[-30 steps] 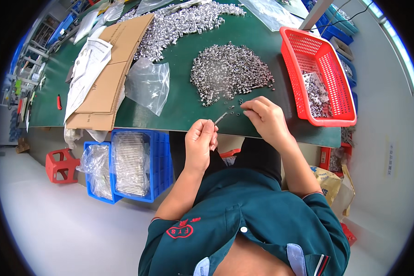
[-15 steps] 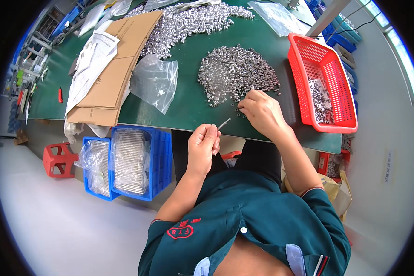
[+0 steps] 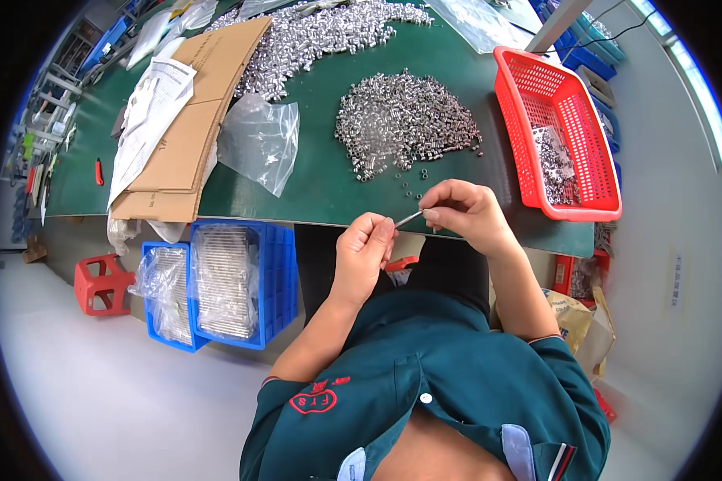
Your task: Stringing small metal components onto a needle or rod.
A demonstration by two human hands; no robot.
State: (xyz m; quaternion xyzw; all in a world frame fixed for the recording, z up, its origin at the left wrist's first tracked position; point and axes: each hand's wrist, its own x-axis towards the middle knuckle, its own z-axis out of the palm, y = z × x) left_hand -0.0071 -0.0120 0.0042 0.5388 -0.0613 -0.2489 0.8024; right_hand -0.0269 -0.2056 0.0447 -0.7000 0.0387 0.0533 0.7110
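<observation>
My left hand (image 3: 363, 255) is closed around a thin metal rod (image 3: 409, 219), whose free end sticks out to the right above the table's front edge. At that end, the thumb and forefinger of my right hand (image 3: 472, 218) are pinched together. Whatever they hold is too small to make out. Beyond both hands, a heap of small silvery metal rings (image 3: 409, 120) lies on the green table (image 3: 317, 180). A few loose rings (image 3: 407, 185) lie between the heap and my right hand.
A red plastic basket (image 3: 529, 172) with small metal parts stands right of the heap. Left lie a clear plastic bag (image 3: 258, 144) and flattened cardboard (image 3: 204, 112) with papers. More shiny metal pieces (image 3: 321, 40) cover the back. Blue crates (image 3: 277, 280) stand below the table's edge.
My right hand has come back from the heap's near edge and now meets the rod's tip. The left hand has stayed nearly in place, still holding the rod.
</observation>
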